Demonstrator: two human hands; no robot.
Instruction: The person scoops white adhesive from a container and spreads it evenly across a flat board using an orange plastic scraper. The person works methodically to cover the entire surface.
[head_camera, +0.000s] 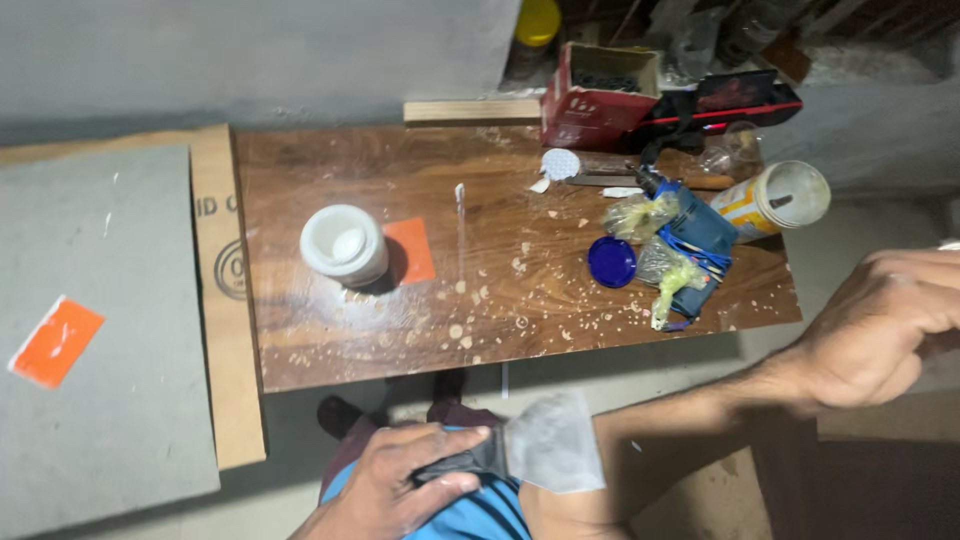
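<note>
My left hand (400, 490) is low in the middle of the view, over my lap, and grips the black handle of a wide putty knife (550, 442). Its pale, smeared blade points right. My right hand (885, 320) hangs at the right edge, off the board, with its fingers curled; whether anything is inside them is hidden. In front of me lies a dark brown wooden board (500, 330) dotted with pale spots of filler. On it stand an open white jar (343, 245) of white paste and an orange square sheet (412, 250) beside it.
A blue lid (611, 261), a blue power tool (705, 235) with yellowish bags, a white and yellow canister (775, 200) and a red box (595, 95) crowd the board's far right. A grey panel (100, 250) with an orange piece (55, 340) lies to the left.
</note>
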